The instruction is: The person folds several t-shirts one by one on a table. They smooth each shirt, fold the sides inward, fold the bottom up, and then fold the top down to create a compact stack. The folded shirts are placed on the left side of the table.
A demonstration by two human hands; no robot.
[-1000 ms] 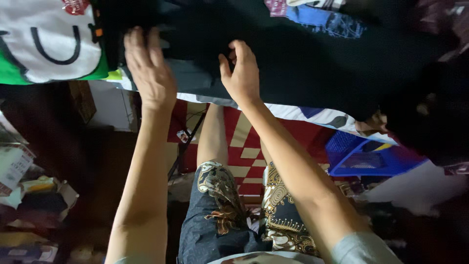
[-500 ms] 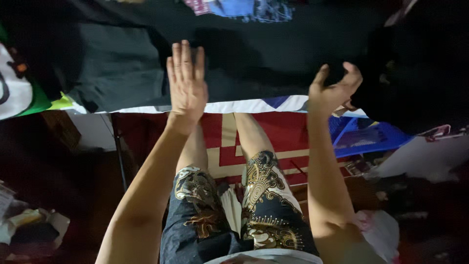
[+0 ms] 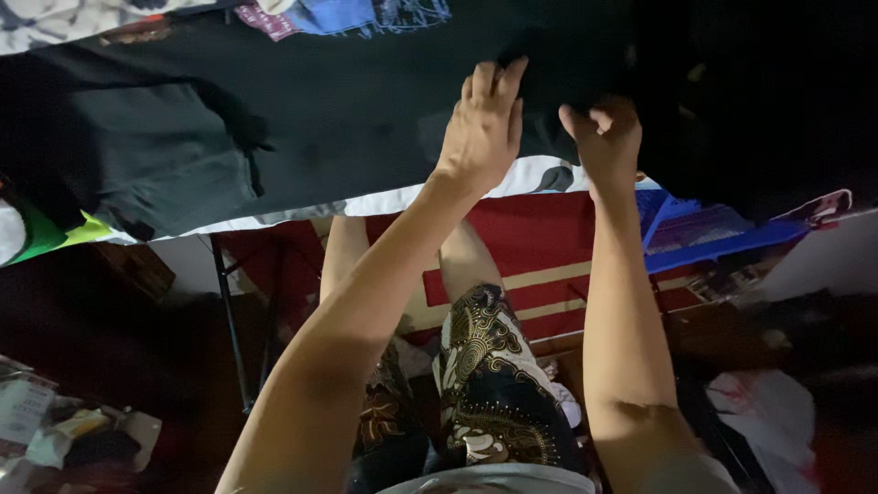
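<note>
**Folding dark cloth at a crowded worktop**

Reaching forward over the worktop point(image 3: 439, 197), a person works a black garment point(image 3: 366, 110) spread across a white patterned cover. The left hand point(image 3: 483, 123) lies flat on the cloth, fingers together and extended, pressing it down. The right hand point(image 3: 605, 137) is curled, thumb and fingers closed on a bunched fold of the same garment just beside the left. Both hands sit near the garment's right part, close together but apart.

By the look of it, the work is midway: most of the cloth lies smoothed out to the left, with a grey panel point(image 3: 174, 160) flat, while the right end remains gathered in shadow and not yet laid down.

A blue and pink printed piece point(image 3: 338, 14) lies at the top edge beyond the garment, and a green and white item point(image 3: 37, 233) pokes out at the far left. Below the worktop, a blue crate point(image 3: 713, 233) sits on a red and cream floor mat point(image 3: 549, 247). Pale packets point(image 3: 55, 430) lie in the dim lower left corner, and a white bag point(image 3: 768, 412) lies lower right; their labels are too dark to make out.
</note>
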